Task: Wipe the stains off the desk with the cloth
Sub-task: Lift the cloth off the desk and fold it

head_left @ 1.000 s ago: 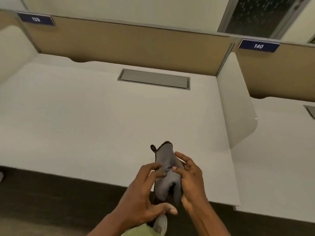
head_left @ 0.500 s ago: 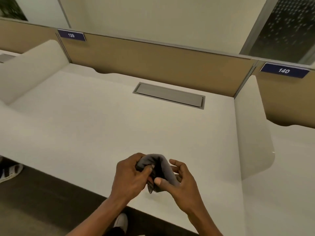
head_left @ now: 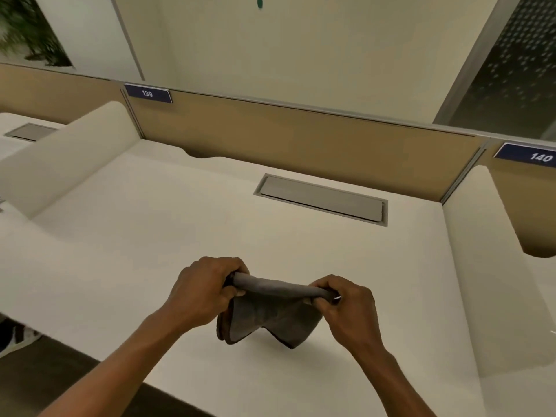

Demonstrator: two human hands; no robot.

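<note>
A grey cloth (head_left: pixel 270 314) is stretched between both my hands above the near middle of the white desk (head_left: pixel 150 236). My left hand (head_left: pixel 204 290) grips its left end and my right hand (head_left: pixel 346 305) grips its right end. The top edge is pulled taut; the rest hangs down in folds, its lower corners close to the desk surface. I see no clear stain on the desk.
A grey cable flap (head_left: pixel 322 200) is set into the desk at the back. Tan partition (head_left: pixel 301 139) runs behind, with number plates 139 (head_left: pixel 147 93) and 140 (head_left: pixel 538 156). White side dividers stand at left (head_left: pixel 69 158) and right (head_left: pixel 493 266). A shoe (head_left: pixel 15 341) shows at lower left.
My hands moved apart and forward over the desk, spreading the bunched cloth out between them. The view has tilted up and shifted right.
</note>
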